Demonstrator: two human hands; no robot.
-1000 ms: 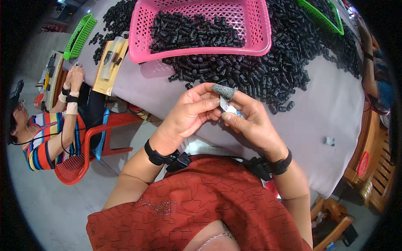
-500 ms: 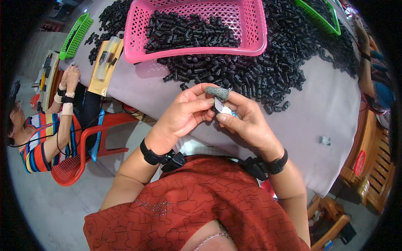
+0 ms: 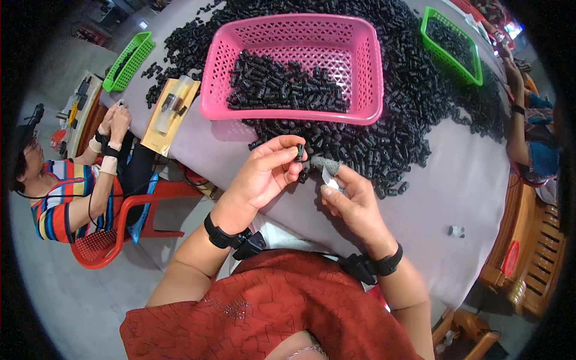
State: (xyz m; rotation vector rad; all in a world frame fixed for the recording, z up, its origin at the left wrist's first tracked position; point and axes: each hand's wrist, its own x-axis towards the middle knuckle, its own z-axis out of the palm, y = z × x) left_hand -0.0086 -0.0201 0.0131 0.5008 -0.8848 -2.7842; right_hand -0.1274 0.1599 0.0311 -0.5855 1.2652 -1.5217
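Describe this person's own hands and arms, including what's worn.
The left hand shows no covering; the right hand wears a grey, textured cover on one finger. Black wristbands carry dark, boxy modules. Red sleeves with dark line patterns leave the forearms bare.

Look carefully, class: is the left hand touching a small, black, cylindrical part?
Touching: the head view shows the left hand pinching the small, black, cylindrical part between thumb and fingertips.

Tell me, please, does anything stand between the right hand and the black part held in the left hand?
Nothing visible does. The grey finger cover on the right hand points toward the black part, pinched in the left hand; a narrow gap seems to separate them.
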